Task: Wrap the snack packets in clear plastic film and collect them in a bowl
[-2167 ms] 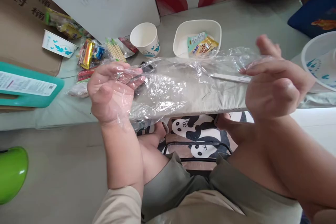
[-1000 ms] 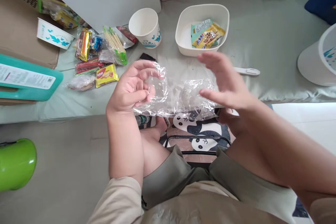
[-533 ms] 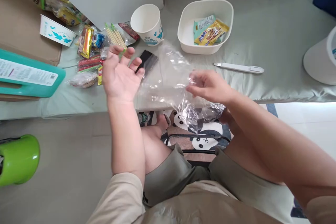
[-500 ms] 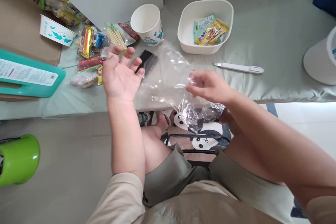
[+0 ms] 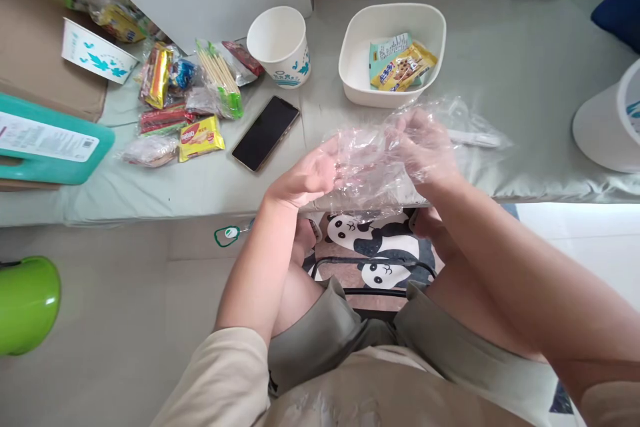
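A crumpled clear plastic bag (image 5: 367, 180) stretches between my two hands above the front edge of the covered surface. My right hand (image 5: 423, 147) is closed on its film, and a loose part spreads to the right over the white utility knife (image 5: 475, 139). At the bag's left side, my left hand (image 5: 315, 173) reaches with fingers stretched into or behind the film, which blurs their tips. A black phone (image 5: 266, 133) lies left of that hand. Behind my right hand, a white plastic tub (image 5: 357, 83) holds a yellow snack packet (image 5: 404, 68) and a teal packet (image 5: 383, 50).
A paper cup (image 5: 280, 40) stands behind the phone. Several wrapped snacks, including a yellow packet (image 5: 201, 139) and a bundle of sticks (image 5: 219, 73), lie at left beside a teal container (image 5: 50, 140). Another white cup (image 5: 613, 120) stands at right. A green bin (image 5: 30, 307) is on the floor.
My left hand has come down and right, from raised and apart to the bag. My right hand has moved a little right and up with the film, which now covers the knife.
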`<action>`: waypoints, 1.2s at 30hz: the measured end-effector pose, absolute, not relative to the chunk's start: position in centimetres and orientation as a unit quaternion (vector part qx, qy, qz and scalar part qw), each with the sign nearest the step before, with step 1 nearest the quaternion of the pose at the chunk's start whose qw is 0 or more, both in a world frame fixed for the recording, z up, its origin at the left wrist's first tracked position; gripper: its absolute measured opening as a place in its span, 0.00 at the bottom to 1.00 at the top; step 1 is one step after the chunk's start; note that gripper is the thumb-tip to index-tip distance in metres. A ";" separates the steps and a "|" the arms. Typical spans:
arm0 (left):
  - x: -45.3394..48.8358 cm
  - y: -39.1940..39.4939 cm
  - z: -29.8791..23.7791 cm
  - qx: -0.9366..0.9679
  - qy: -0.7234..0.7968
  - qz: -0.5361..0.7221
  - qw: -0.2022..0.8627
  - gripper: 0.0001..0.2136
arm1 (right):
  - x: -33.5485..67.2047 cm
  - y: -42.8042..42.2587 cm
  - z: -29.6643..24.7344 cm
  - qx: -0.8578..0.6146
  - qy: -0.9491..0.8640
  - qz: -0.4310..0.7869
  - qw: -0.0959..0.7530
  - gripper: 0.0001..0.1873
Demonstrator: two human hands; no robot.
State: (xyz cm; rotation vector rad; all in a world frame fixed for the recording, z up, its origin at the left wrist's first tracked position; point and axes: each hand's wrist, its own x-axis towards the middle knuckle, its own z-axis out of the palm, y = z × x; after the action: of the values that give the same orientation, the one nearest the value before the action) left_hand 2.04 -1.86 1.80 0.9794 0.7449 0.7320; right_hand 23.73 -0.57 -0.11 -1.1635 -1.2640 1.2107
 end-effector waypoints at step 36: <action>2.1 -1.2 1.5 0.335 0.461 0.355 0.741 0.34 | 24.7 -1.4 0.9 -0.514 -0.586 0.392 0.489 0.07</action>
State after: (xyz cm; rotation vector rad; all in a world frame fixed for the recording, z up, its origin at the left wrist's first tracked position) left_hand 2.09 -1.21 1.46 0.7344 1.0119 0.7790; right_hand 24.69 -1.44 0.90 -1.2503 -1.4242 0.9519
